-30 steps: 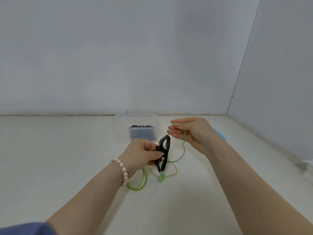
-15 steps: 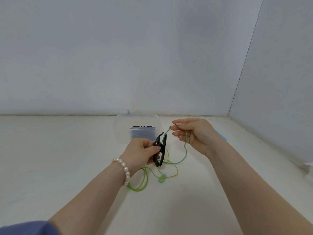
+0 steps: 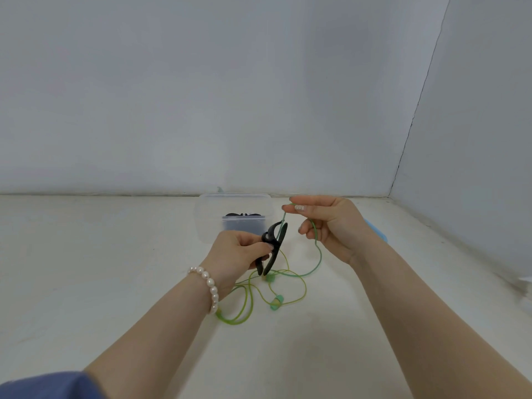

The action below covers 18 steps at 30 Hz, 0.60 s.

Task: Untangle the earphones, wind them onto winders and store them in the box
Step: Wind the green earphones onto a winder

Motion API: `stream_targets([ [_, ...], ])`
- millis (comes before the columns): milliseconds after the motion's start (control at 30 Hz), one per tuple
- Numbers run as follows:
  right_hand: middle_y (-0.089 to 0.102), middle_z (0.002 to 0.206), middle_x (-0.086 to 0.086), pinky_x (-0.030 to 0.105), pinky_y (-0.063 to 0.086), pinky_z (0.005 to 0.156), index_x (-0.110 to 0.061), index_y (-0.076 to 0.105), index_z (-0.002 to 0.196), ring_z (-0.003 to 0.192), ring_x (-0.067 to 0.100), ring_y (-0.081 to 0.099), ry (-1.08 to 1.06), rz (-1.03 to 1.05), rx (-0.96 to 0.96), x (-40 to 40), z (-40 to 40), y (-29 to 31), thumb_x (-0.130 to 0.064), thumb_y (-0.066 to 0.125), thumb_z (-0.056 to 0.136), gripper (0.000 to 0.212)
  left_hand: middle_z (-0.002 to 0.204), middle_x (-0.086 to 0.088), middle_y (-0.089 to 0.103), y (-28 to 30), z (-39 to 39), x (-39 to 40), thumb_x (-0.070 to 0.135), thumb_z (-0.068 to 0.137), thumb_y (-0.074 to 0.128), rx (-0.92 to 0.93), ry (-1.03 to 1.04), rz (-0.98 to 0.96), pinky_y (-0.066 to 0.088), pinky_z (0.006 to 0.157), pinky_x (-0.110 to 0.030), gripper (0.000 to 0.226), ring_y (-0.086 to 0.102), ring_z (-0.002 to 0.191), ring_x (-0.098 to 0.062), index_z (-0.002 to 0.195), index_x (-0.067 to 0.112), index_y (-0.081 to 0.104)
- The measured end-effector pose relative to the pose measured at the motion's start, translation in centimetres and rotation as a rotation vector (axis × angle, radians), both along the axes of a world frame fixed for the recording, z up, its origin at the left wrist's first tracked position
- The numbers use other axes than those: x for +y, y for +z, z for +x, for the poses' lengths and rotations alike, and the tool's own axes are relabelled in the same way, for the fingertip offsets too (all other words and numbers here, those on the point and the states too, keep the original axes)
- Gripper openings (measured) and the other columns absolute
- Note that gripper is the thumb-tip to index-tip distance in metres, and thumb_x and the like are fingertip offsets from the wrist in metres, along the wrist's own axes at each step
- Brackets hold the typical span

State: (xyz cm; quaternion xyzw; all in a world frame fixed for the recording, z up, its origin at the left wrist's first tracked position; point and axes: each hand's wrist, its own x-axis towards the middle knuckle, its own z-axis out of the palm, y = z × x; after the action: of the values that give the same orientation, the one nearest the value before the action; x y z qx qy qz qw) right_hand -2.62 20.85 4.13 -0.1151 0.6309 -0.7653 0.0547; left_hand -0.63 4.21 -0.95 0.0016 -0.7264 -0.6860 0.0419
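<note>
My left hand (image 3: 236,253) grips a black winder (image 3: 273,249), held edge-on above the table. My right hand (image 3: 328,226) pinches the green earphone cable (image 3: 318,254) between thumb and forefinger, up and to the right of the winder. A taut stretch of cable runs from my fingers down to the winder's top. The rest of the cable lies in loose loops on the table under my hands, with a mint-green earbud (image 3: 276,302) among them. Behind my left hand stands a clear plastic box (image 3: 207,220) with a dark wound winder inside.
A blue object (image 3: 377,230) peeks out behind my right wrist. White walls close the table at the back and on the right. A pearl bracelet (image 3: 208,283) circles my left wrist.
My right hand has risen and moved right, drawing the cable taut from the winder. My left hand has turned the winder slightly and lifted it.
</note>
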Motion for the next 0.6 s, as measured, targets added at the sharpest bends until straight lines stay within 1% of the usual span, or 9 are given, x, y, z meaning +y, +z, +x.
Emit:
stream_targets([
  [133,0.074,0.083,0.009,0.018,0.046,0.041,-0.005,0.069,0.088,0.040,0.012,0.057,-0.014,0.013,-0.004,0.12,-0.16,-0.11,0.005,0.058,0.083,0.015,0.074,-0.013,0.063,-0.26,-0.11,0.02,0.004,0.080,0.065,-0.023,-0.011,0.009,0.051,0.071,-0.028,0.007,0.057,0.065,-0.016,0.079,0.002,0.071],
  [233,0.074,0.082,0.010,0.019,0.045,0.040,-0.003,0.068,0.088,0.040,0.013,0.057,-0.031,0.047,0.002,0.26,-0.24,-0.11,0.004,0.059,0.083,0.013,0.069,-0.011,0.061,-0.30,-0.29,0.02,0.003,0.083,0.061,-0.021,-0.003,0.009,0.051,0.063,-0.023,0.010,0.056,0.061,-0.014,0.078,-0.001,0.068],
  [300,0.074,0.080,0.009,0.019,0.045,0.040,-0.003,0.068,0.087,0.040,0.014,0.057,-0.049,0.057,0.011,0.30,-0.30,-0.20,0.003,0.060,0.083,0.011,0.067,-0.009,0.060,-0.32,-0.33,0.04,0.002,0.086,0.057,-0.012,-0.001,0.005,0.050,0.061,-0.021,0.013,0.055,0.060,-0.013,0.078,-0.002,0.067],
  [400,0.074,0.081,0.009,0.019,0.046,0.041,-0.004,0.068,0.086,0.040,0.014,0.058,-0.111,0.080,0.026,0.21,-0.40,-0.35,0.003,0.061,0.082,0.010,0.067,-0.008,0.059,-0.43,-0.29,0.05,0.003,0.087,0.056,-0.020,-0.004,0.018,0.050,0.070,-0.026,0.015,0.054,0.064,-0.015,0.084,-0.006,0.067],
  [467,0.073,0.084,0.011,0.020,0.047,0.042,-0.004,0.068,0.086,0.041,0.014,0.058,-0.126,0.097,0.037,0.22,-0.39,-0.32,0.003,0.061,0.082,0.011,0.068,-0.007,0.059,-0.44,-0.30,0.06,0.005,0.088,0.055,-0.022,-0.012,0.023,0.048,0.070,-0.025,0.016,0.051,0.064,-0.015,0.084,-0.004,0.068],
  [533,0.074,0.084,0.011,0.020,0.047,0.043,-0.004,0.069,0.087,0.043,0.016,0.059,-0.060,0.136,0.053,0.24,-0.20,-0.21,0.003,0.060,0.083,0.012,0.067,-0.004,0.059,-0.32,-0.31,0.07,0.008,0.089,0.055,-0.013,-0.001,-0.014,0.046,0.062,-0.019,0.017,0.049,0.061,-0.012,0.080,0.003,0.069],
  [600,0.074,0.085,0.012,0.021,0.048,0.045,-0.004,0.070,0.087,0.046,0.017,0.061,0.066,0.209,0.068,0.02,0.20,-0.11,0.004,0.060,0.083,0.013,0.068,-0.006,0.060,-0.37,-0.45,-0.01,0.011,0.089,0.056,0.012,0.034,-0.063,0.044,0.060,-0.021,0.019,0.047,0.061,-0.014,0.080,0.001,0.069],
])
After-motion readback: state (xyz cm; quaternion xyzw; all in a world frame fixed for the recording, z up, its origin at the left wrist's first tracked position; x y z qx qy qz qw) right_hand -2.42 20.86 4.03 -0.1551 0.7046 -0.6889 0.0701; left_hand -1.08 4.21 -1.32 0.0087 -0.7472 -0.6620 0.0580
